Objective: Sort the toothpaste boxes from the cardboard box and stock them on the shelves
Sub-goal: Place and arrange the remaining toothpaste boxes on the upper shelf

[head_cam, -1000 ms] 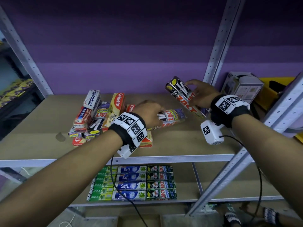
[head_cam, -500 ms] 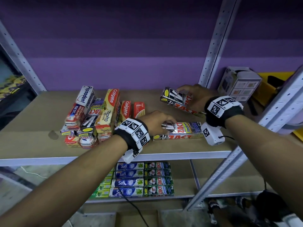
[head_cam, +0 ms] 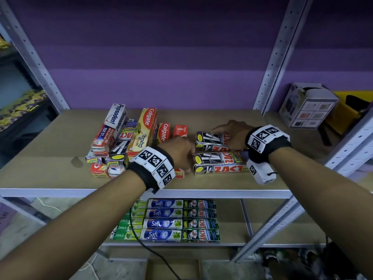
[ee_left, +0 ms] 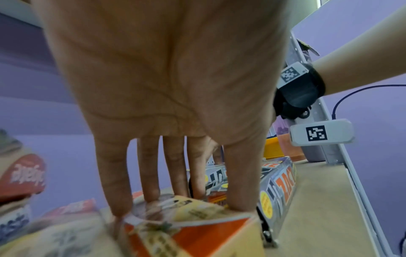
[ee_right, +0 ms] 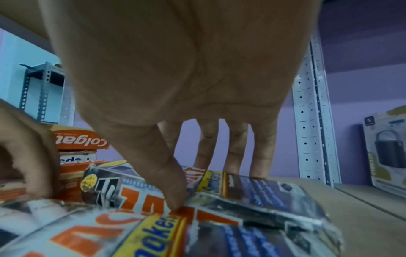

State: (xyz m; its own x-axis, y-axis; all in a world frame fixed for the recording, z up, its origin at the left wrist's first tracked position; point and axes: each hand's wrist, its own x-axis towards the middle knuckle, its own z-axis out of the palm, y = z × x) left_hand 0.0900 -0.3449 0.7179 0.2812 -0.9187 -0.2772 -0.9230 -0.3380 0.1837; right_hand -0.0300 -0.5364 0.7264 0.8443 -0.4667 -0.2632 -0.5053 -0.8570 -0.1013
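Right hand [head_cam: 232, 132]: grip spans the rear Zact box [head_cam: 212, 141], thumb on the near edge and fingers [ee_right: 235, 149] over the far edge, setting it down flat on the upper shelf [head_cam: 40, 168] just behind the front Zact box [head_cam: 219, 163]. Left hand [head_cam: 179, 152]: fingers [ee_left: 149, 173] extended downward, tips resting on a small orange-and-cream box [ee_left: 197, 226] beside the Zact pair; no closed hold is evident. An unsorted pile of Colgate, Pepsodent and Zact boxes [head_cam: 125, 138] lies to the left. The lower shelf carries finished rows of Safi boxes [head_cam: 163, 219]. Step in hand, as judged: grouping Zact boxes. The next move calls for squaring the pair, then drawing another Zact box from the pile.
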